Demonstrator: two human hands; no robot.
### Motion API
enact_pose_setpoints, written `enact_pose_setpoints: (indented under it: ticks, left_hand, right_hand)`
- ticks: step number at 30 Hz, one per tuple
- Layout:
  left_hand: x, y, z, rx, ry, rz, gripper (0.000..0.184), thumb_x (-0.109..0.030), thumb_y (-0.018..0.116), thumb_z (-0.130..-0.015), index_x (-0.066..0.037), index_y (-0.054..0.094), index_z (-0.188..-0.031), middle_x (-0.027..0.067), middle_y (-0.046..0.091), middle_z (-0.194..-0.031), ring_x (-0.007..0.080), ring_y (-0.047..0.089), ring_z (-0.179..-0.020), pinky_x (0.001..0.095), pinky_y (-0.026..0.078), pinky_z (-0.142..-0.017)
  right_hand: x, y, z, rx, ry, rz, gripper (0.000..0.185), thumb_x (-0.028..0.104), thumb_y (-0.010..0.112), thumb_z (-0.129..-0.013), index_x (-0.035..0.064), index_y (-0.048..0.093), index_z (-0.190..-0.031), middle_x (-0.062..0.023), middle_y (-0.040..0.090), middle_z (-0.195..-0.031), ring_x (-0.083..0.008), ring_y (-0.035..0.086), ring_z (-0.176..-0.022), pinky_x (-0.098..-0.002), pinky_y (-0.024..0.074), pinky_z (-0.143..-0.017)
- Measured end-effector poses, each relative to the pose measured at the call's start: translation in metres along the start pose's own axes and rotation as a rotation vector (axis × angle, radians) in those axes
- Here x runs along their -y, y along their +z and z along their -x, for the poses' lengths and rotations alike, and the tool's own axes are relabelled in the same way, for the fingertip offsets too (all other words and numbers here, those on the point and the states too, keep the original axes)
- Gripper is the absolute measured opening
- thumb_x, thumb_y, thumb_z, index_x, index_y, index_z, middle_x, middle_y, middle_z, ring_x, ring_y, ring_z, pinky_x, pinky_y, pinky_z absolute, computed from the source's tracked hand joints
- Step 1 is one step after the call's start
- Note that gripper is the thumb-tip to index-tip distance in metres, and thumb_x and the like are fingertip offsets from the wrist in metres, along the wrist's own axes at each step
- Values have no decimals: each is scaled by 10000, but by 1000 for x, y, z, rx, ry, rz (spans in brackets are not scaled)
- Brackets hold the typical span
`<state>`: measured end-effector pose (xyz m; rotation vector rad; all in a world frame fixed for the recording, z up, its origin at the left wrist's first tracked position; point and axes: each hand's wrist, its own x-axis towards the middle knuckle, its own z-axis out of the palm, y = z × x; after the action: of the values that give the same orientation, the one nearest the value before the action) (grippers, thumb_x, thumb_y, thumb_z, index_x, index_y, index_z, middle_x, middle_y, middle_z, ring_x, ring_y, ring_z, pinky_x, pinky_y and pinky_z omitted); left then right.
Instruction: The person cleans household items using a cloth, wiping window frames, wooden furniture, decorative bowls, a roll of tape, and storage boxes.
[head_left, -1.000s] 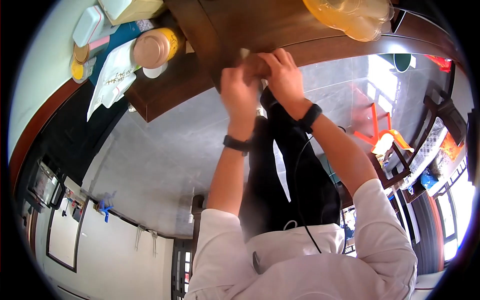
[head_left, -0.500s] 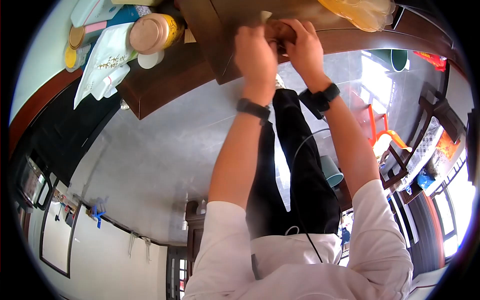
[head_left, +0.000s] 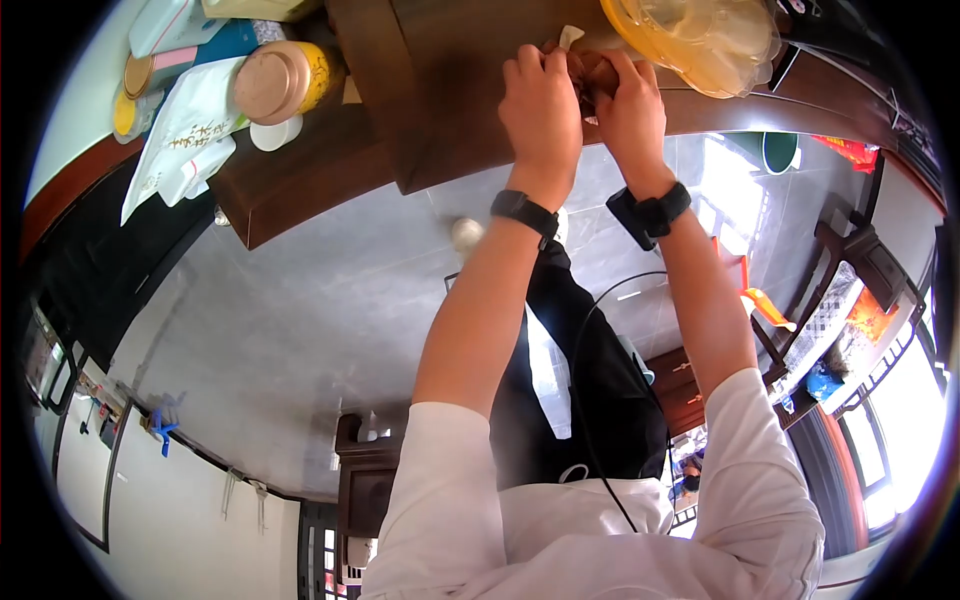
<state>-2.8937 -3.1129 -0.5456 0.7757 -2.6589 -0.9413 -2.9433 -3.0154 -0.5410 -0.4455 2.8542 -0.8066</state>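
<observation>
At the front edge of the dark wooden table (head_left: 450, 110), my left hand (head_left: 542, 118) and my right hand (head_left: 632, 112) are close together. Both have their fingers closed around a small reddish-brown thing (head_left: 597, 75), whose kind I cannot make out because the fingers cover much of it. A pale scrap (head_left: 570, 37) sticks up just beyond my left fingertips. Each wrist wears a black band, and a dark block sits by the right one.
A translucent yellow plastic item (head_left: 700, 45) lies right of my hands. On the left are a yellow jar with a pinkish lid (head_left: 280, 82), a white pouch (head_left: 190, 130) and a white round lid (head_left: 276, 134). Beyond the table edge, a green bin (head_left: 778, 152) stands on the grey floor.
The view has shifted, so the table items appear farther left and the yellow plastic lower. My hands sit slightly right in view, still closed on the brown thing. A pale shoe now shows below.
</observation>
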Motion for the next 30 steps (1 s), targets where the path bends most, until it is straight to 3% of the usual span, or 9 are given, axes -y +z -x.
enact_pose_setpoints:
  ticks: [11,14,18,19,22,24,26,29,30]
  left_hand:
    - [0,2,-17,17,61,3,176,-71,607,-862,-35,636,-1031,105,586,-1021,315,593,-999,438,554,-736]
    - [1,-5,-20,82,100,-56,278,-35,549,-884,-71,651,-1139,81,599,-1080,300,606,-1027,422,544,-804]
    - [0,-39,-33,323,164,-121,386,-212,668,-878,-34,631,-1218,111,636,-1154,336,627,-1054,426,534,-865]
    - [0,-48,-38,297,199,-151,506,-296,710,-865,-20,606,-1277,150,638,-1199,337,643,-1048,414,529,-882]
    - [-3,-60,-56,-24,376,46,469,-268,696,-895,23,618,-1255,173,673,-1161,265,685,-965,364,532,-850]
    - [-17,-65,-69,49,332,185,489,-331,691,-911,33,629,-1232,145,722,-1059,196,686,-899,322,534,-808]
    - [-26,-60,-83,69,335,204,496,-418,664,-883,49,692,-1048,198,724,-951,350,696,-900,396,536,-804]
    - [-24,-47,-116,207,229,202,579,-504,679,-892,38,682,-1094,50,659,-870,120,583,-766,256,482,-695]
    - [-25,-42,-119,231,229,193,567,-506,681,-888,34,682,-1061,37,636,-848,118,565,-749,253,475,-684]
  right_hand:
    - [-8,7,-15,-49,8,2,431,85,642,-809,191,633,-1226,-162,616,-1183,-404,637,-979,-465,547,-801]
    - [-14,9,-14,-90,-21,-45,435,67,647,-799,193,635,-1215,-161,601,-1199,-407,634,-982,-460,549,-799]
    - [-18,13,-14,-136,-84,-113,426,44,660,-795,193,643,-1193,-147,598,-1198,-401,632,-981,-454,547,-801]
    - [-19,11,-12,-138,-99,-139,422,44,663,-797,194,644,-1192,-144,599,-1197,-399,632,-982,-453,546,-800]
    - [-25,14,-9,-164,-158,-151,380,52,672,-816,194,653,-1168,-121,605,-1128,-382,632,-959,-450,544,-784]
    - [-28,15,-7,-168,-183,-142,362,57,676,-821,190,654,-1157,-115,606,-1076,-376,631,-938,-449,542,-772]
    - [-32,19,-8,-237,-251,-158,331,78,677,-830,184,656,-1143,-113,598,-1012,-355,629,-919,-440,538,-753]
    - [-35,24,-8,-286,-291,-155,322,96,675,-836,185,651,-1144,-109,594,-991,-330,624,-938,-425,536,-751]
    - [-36,27,-7,-311,-307,-162,324,97,677,-834,187,650,-1144,-107,593,-988,-328,623,-939,-424,536,-751]
